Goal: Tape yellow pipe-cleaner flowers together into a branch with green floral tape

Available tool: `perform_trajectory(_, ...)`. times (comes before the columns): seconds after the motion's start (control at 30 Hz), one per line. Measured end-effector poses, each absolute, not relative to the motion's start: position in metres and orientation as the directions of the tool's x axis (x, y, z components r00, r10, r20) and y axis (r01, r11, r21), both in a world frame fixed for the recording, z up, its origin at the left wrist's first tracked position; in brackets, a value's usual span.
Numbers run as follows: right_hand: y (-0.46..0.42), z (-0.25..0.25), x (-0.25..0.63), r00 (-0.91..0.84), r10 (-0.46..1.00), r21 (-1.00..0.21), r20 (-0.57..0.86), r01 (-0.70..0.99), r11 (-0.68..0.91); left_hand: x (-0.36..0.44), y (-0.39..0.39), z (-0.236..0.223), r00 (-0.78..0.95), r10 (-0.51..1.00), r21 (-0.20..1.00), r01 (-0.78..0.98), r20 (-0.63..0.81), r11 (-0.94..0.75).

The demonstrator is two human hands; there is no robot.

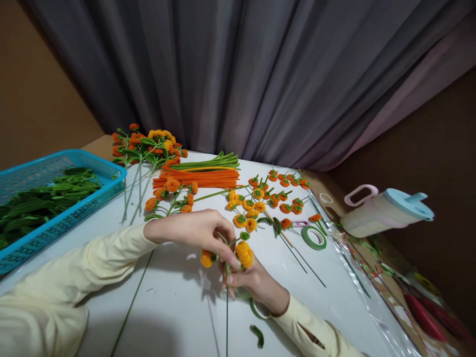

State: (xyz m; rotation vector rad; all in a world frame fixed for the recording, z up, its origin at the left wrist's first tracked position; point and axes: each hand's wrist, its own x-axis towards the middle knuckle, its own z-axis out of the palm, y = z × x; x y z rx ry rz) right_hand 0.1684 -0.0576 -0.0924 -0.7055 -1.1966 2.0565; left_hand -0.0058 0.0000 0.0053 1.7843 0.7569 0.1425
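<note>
My left hand reaches in from the left, its thumb and fingers pinched on a green flower stem. Fuzzy yellow-orange blooms and a small green bud sit near the stem's top. My right hand grips the same stem just below, fingers closed around it. Partly hidden under the right hand is a ring of green tape; whether it is held I cannot tell. A short curled green piece lies below that hand on the white table.
Orange pipe cleaners and green ones lie at the back. Loose yellow flower heads sit ahead. A blue basket of leaves stands left; a tumbler and green tape roll are right. Finished stems lie back left.
</note>
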Motion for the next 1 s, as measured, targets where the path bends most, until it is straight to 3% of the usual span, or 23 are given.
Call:
perform_trajectory(0.13, -0.058, -0.09, 0.168, -0.649, 0.75, -0.881, -0.13, -0.272, -0.388, -0.009, 0.002, 0.003, 0.845, 0.457, 0.896, 0.398, -0.276, -0.195)
perform_trajectory(0.33, -0.06, -0.082, 0.165, -0.631, 0.772, -0.879, -0.075, -0.324, -0.35, -0.007, -0.006, 0.007, 0.799, 0.509, 0.843, 0.486, -0.321, -0.231)
perform_trajectory(0.5, -0.06, -0.087, 0.167, -0.597, 0.798, -0.909, -0.089, -0.278, -0.309, -0.007, -0.007, 0.01, 0.788, 0.548, 0.754, 0.534, -0.28, -0.383)
perform_trajectory(0.57, -0.059, -0.09, 0.169, -0.584, 0.804, -0.91, -0.111, -0.265, -0.318, -0.008, -0.013, 0.012, 0.795, 0.576, 0.67, 0.534, -0.19, -0.516)
perform_trajectory(0.63, -0.058, -0.089, 0.171, -0.569, 0.811, -0.903, -0.135, -0.265, -0.337, -0.01, -0.027, 0.016, 0.758, 0.652, 0.506, 0.555, 0.017, -0.66)
perform_trajectory(0.7, -0.056, -0.085, 0.173, -0.555, 0.818, -0.895, -0.152, -0.274, -0.353, -0.013, -0.048, 0.02, 0.604, 0.743, 0.318, 0.671, 0.289, -0.67)
perform_trajectory(0.77, -0.055, -0.079, 0.174, -0.539, 0.826, -0.895, -0.161, -0.273, -0.353, -0.015, -0.069, 0.02, 0.517, 0.714, 0.259, 0.693, 0.472, -0.673)
perform_trajectory(0.8, -0.054, -0.076, 0.175, -0.53, 0.832, -0.898, -0.162, -0.27, -0.347, -0.016, -0.078, 0.017, 0.537, 0.694, 0.296, 0.646, 0.48, -0.704)
perform_trajectory(0.87, -0.052, -0.072, 0.175, -0.517, 0.84, -0.906, -0.163, -0.258, -0.335, -0.018, -0.085, 0.005, 0.629, 0.667, 0.483, 0.474, 0.4, -0.736)
perform_trajectory(0.93, -0.048, -0.071, 0.176, -0.503, 0.85, -0.913, -0.154, -0.257, -0.318, -0.021, -0.079, -0.013, 0.627, 0.728, 0.703, 0.383, 0.279, -0.599)
perform_trajectory(1.0, -0.043, -0.073, 0.175, -0.481, 0.866, -0.911, -0.136, -0.284, -0.3, -0.021, -0.064, -0.03, 0.509, 0.857, 0.885, 0.357, 0.085, -0.3)
